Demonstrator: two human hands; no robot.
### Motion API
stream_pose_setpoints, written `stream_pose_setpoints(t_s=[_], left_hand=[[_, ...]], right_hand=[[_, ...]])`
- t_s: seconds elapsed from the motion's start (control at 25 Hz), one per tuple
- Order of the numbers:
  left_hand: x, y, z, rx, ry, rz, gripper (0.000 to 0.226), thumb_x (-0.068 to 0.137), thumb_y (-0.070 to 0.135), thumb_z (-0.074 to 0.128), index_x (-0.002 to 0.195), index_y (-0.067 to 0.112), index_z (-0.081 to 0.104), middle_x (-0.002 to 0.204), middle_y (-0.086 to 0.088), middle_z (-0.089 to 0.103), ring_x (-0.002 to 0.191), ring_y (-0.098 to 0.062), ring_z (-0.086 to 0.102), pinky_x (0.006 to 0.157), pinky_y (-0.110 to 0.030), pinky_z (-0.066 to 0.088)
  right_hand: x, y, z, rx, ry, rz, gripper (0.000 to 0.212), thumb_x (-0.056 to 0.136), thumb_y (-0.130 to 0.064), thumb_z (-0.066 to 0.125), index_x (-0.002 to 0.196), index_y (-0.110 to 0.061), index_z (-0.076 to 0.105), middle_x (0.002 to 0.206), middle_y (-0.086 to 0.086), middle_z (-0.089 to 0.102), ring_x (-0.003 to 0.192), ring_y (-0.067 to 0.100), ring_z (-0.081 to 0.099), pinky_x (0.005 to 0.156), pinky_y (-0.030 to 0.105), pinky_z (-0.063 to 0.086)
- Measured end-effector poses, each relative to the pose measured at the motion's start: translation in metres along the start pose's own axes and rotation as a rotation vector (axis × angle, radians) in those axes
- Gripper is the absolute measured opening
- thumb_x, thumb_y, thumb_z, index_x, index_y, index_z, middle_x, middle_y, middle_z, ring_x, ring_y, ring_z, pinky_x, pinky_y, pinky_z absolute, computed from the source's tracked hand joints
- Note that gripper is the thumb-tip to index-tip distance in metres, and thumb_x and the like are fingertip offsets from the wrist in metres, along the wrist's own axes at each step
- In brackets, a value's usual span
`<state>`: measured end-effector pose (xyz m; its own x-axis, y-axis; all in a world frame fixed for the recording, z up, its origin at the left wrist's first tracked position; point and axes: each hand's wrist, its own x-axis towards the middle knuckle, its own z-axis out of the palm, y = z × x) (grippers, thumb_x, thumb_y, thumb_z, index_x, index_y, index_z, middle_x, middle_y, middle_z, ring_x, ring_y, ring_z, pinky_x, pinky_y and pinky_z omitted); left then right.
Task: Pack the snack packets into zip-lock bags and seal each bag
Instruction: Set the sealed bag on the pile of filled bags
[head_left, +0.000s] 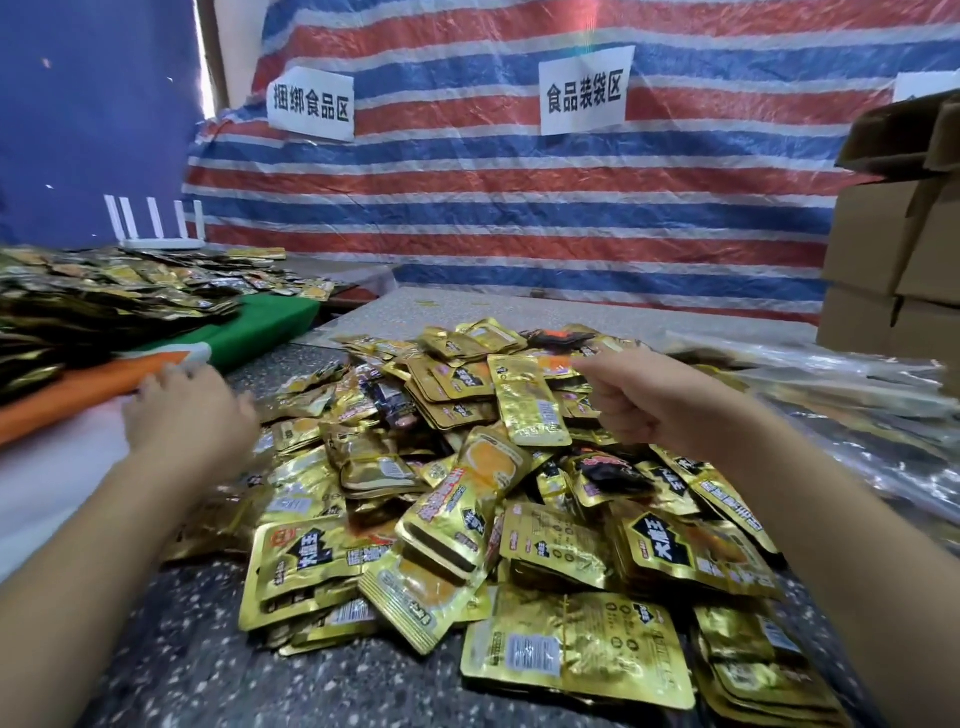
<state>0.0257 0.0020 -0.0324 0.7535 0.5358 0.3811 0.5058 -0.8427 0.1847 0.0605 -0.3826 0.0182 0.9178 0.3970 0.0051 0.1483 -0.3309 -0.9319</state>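
The person is gathering stock, the first step of the packing job, and no packet is going into a bag yet. A big heap of gold snack packets (493, 493) is spreading over the speckled counter (182, 649) through the centre and lower right of the frame. The right hand (636, 402), at centre right, is curling its fingers and pinching the top edge of one gold packet (527, 400), which is hanging upright just above the heap. The left hand (189, 410), at centre left, is reaching with its fingers spread and relaxed toward the left edge of the heap, over pale sheeting beside an orange cloth (78, 395); it is blurred, and it appears to be holding nothing.

The zip-lock bags (831, 379) seem to be the clear plastic pile lying at the right edge of the frame, just beyond the right hand, though blur is making this uncertain. A second mass of packets (104, 301) is sitting on a green cloth (270, 322) at the upper left, and cardboard boxes (893, 260) are standing at the upper right.

The next move probably calls for one hand to draw a bag from that pile and hold its mouth open, while the other is feeding in the pinched packet and more from the heap.
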Motion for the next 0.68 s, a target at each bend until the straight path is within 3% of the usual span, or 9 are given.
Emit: stream_pose_setpoints(t_s=[0.08,0.16,0.24,0.32,0.48,0.56,0.68], left_hand=[[0.006,-0.013,0.006,-0.014,-0.087,-0.120,0.059,0.097,0.041,0.047,0.139,0.000,0.037,0.142,-0.028,0.039,0.128,-0.044,0.038,0.102,-0.049,0.037],[0.007,-0.021,0.012,-0.044,-0.160,-0.127,0.049,0.096,0.031,0.050,0.131,-0.003,0.044,0.134,-0.029,0.047,0.122,-0.044,0.046,0.100,-0.047,0.042],[0.004,-0.026,0.014,-0.057,-0.186,-0.054,0.018,0.093,0.019,0.053,0.101,0.004,0.058,0.110,-0.021,0.060,0.108,-0.039,0.056,0.089,-0.041,0.048],[0.000,-0.026,0.011,-0.029,-0.183,-0.014,0.017,0.093,0.017,0.054,0.076,0.016,0.052,0.087,-0.009,0.055,0.099,-0.033,0.057,0.078,-0.034,0.046],[0.000,-0.022,0.007,-0.043,-0.126,-0.038,0.006,0.088,0.006,0.055,0.082,0.008,0.054,0.084,-0.013,0.057,0.081,-0.031,0.051,0.066,-0.032,0.041],[0.001,-0.022,0.006,-0.094,-0.060,-0.030,0.008,0.085,-0.001,0.054,0.080,0.005,0.052,0.092,-0.022,0.063,0.084,-0.035,0.055,0.067,-0.035,0.040],[0.005,-0.025,0.006,-0.144,0.093,-0.029,0.021,0.085,-0.003,0.053,0.103,0.001,0.062,0.096,-0.028,0.065,0.088,-0.043,0.060,0.066,-0.037,0.040]], right_hand=[[-0.002,-0.001,0.004,-0.113,-0.074,0.006,0.055,0.102,-0.035,0.048,0.052,-0.022,0.029,0.052,-0.002,0.020,0.043,0.013,0.015,0.043,0.022,0.015],[-0.005,-0.001,0.006,-0.238,-0.148,0.025,0.055,0.101,-0.040,0.049,0.053,-0.021,0.031,0.053,0.000,0.021,0.045,0.015,0.015,0.043,0.024,0.018],[-0.008,-0.001,0.006,-0.302,-0.187,0.045,0.054,0.100,-0.045,0.049,0.054,-0.021,0.033,0.054,0.000,0.022,0.048,0.016,0.015,0.044,0.025,0.019],[-0.009,-0.002,0.006,-0.316,-0.203,0.045,0.055,0.099,-0.046,0.049,0.053,-0.021,0.033,0.054,0.000,0.023,0.048,0.017,0.016,0.044,0.025,0.020],[-0.008,-0.003,0.006,-0.314,-0.213,0.033,0.055,0.099,-0.047,0.049,0.052,-0.022,0.033,0.054,-0.001,0.023,0.048,0.016,0.016,0.044,0.024,0.022],[-0.008,-0.003,0.005,-0.320,-0.213,0.028,0.055,0.098,-0.048,0.049,0.052,-0.022,0.033,0.054,-0.001,0.023,0.047,0.016,0.017,0.043,0.023,0.023],[-0.009,-0.002,0.004,-0.313,-0.216,0.013,0.054,0.094,-0.052,0.051,0.053,-0.021,0.033,0.055,0.000,0.022,0.049,0.017,0.016,0.044,0.024,0.022]])
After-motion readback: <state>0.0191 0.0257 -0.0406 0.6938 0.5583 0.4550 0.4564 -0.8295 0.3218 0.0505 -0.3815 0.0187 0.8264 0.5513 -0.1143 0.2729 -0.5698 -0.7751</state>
